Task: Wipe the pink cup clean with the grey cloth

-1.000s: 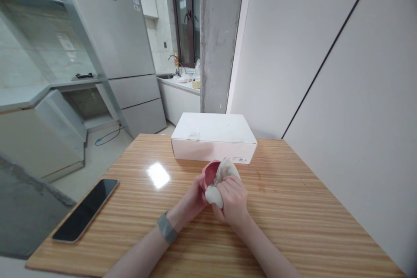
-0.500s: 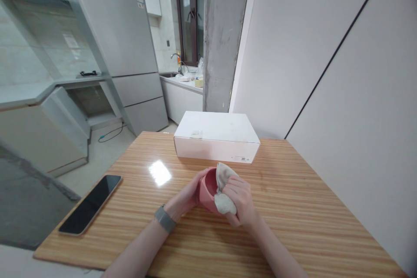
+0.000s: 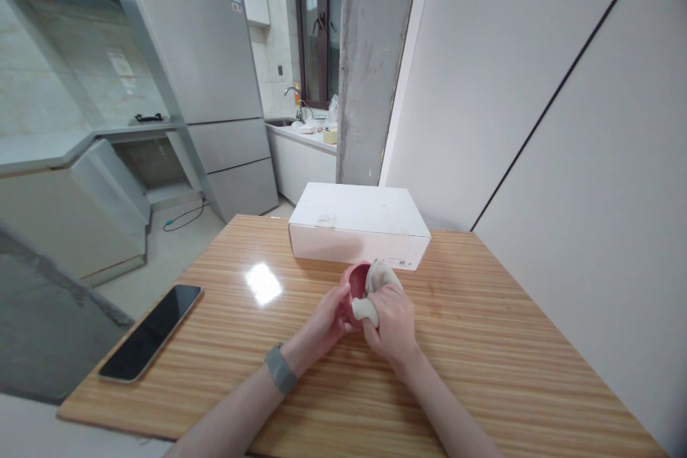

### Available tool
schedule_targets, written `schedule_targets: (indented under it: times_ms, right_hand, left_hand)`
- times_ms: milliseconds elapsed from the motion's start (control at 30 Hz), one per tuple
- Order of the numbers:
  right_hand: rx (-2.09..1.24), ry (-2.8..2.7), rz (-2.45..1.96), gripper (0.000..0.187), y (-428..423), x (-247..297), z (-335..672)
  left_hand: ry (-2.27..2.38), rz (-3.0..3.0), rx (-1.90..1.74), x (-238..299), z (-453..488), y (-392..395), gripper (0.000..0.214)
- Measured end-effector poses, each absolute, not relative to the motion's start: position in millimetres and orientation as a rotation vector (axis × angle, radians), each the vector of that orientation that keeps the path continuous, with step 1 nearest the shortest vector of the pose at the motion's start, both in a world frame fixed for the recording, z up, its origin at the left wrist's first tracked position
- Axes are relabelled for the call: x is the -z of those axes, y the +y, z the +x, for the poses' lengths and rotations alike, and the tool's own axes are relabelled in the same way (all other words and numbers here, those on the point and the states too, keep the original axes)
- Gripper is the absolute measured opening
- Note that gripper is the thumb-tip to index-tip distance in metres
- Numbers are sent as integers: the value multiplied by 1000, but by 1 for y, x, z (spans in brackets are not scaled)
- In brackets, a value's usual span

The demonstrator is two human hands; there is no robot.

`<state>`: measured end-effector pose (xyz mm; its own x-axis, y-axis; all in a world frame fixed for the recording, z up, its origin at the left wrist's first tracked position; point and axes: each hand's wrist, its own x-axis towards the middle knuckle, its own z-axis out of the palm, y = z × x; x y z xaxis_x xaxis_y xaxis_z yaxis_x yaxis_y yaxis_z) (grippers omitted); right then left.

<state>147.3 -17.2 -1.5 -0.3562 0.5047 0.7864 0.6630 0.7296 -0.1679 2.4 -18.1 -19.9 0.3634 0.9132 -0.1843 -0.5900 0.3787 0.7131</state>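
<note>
1. The pink cup point(image 3: 358, 278) is between the two hands, over the wooden table point(image 3: 499, 358) and on the near side of the white box point(image 3: 333, 243). Whether its bottom touches the table, I cannot tell.
2. The left hand point(image 3: 327, 313) grips the cup from its left side, with the thumb close to the rim. The right hand point(image 3: 393, 320) is closed around a pale cloth point(image 3: 382, 275), which comes out above and below the fist, at the mouth of the cup. How deep the cloth goes inside is hidden.
3. The step looks like wiping the cup. To do it well, I think the left hand should hold firmly but without squeezing, and the cloth should lie flat against the wall, with even pressure. Turning the cup little by little would let the cloth reach every part, and the loose ends are better gathered in the palm.
4. The cup is tilted: its mouth points up and toward the right hand, and its base is covered by the left hand. Its axis from base to mouth therefore seems to lean rightward; whether this is the longer dimension, I cannot judge.
</note>
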Motion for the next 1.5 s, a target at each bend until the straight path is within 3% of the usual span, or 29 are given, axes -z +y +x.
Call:
schedule_targets:
  times_ms: [233,433,733,867,1067,1267,1500]
  right_hand:
    - [331,-2109,-702,23,-25,-2,148]
    - [113,-2189,-524,29,-26,-9,154]
    - [24,-2251,-642,27,-23,-7,159]
    - [105,-2197,-779,26,-26,-3,152]
    - [307,-2018,-987,25,-34,1,131]
    - [361,-2088,-799,36,-34,-1,139]
    - [271,-2187,-518,39,-35,-5,153]
  left_hand:
    - [450,550,-977,-2,-3,-21,51]
    - [608,597,-779,3,-24,-16,59]
    - [688,604,-868,21,-21,-13,41]
    - [673,642,-871,18,-16,-16,46]
    - [623,621,-1114,7,-4,-24,33]
    - [462,564,-1065,6,0,-23,41]
    - [635,675,-975,6,-19,-17,49]
